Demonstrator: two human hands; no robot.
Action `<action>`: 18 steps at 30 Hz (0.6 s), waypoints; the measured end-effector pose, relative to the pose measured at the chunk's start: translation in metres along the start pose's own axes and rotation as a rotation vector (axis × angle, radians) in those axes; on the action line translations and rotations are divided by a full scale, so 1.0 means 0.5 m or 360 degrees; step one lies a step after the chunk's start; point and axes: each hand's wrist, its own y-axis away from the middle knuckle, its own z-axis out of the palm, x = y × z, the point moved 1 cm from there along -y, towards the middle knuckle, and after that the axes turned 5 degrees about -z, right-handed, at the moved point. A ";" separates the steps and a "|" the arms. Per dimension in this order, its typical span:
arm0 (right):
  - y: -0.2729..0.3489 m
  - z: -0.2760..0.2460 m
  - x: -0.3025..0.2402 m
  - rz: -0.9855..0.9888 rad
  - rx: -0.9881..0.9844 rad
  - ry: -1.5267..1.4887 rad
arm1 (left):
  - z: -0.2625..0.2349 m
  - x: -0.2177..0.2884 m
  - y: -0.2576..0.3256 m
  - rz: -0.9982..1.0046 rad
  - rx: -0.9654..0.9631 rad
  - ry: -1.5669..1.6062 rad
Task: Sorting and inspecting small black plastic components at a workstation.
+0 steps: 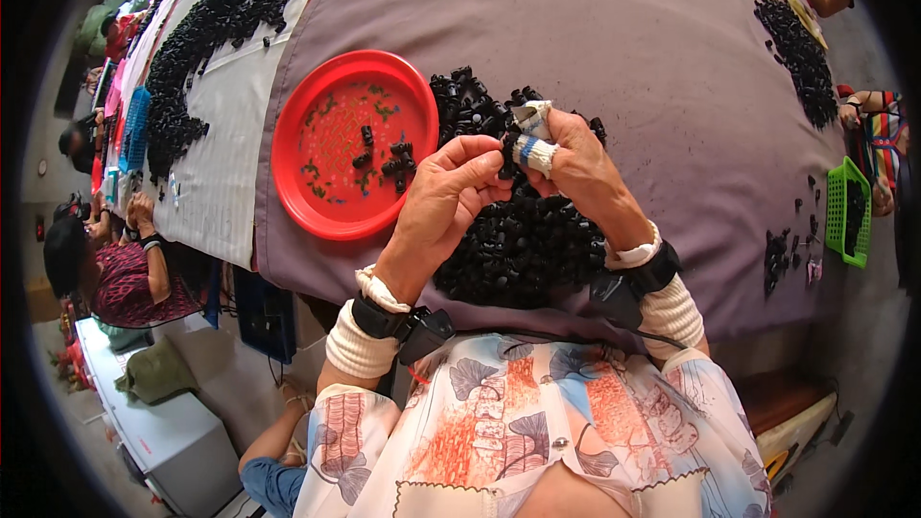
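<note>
My left hand (pixel 443 194) pinches a small black plastic part (pixel 507 165) between thumb and fingertips. Close against it, my right hand (pixel 587 171) is closed on the same part, its thumb and a finger wrapped in white cloth strips (pixel 533 152) with blue marks. Exactly where the right fingertips grip is partly hidden by the wraps. Below and behind both hands spreads a heap of similar black parts (pixel 523 247). Left of my left hand lies a round red tray (pixel 305 200) with several black parts on its patterned bottom.
A mauve cloth (pixel 662 67) covers the table. More black parts are heaped on the pale table (pixel 235 149) at left and at the far right (pixel 804 62). A green basket (pixel 848 213) stands at the right edge. Other people (pixel 129 273) sit at left and right.
</note>
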 end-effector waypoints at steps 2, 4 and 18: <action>0.001 -0.001 0.002 -0.0007 0.0024 -0.0024 | -0.002 -0.001 -0.003 -0.0020 -0.0044 0.0096; 0.003 -0.004 0.000 -0.0015 0.0047 -0.0048 | -0.002 -0.001 -0.002 -0.0037 -0.0087 0.0191; 0.022 0.002 0.012 -0.0061 -0.0137 -0.0147 | 0.001 -0.007 0.002 0.0132 0.0010 0.0102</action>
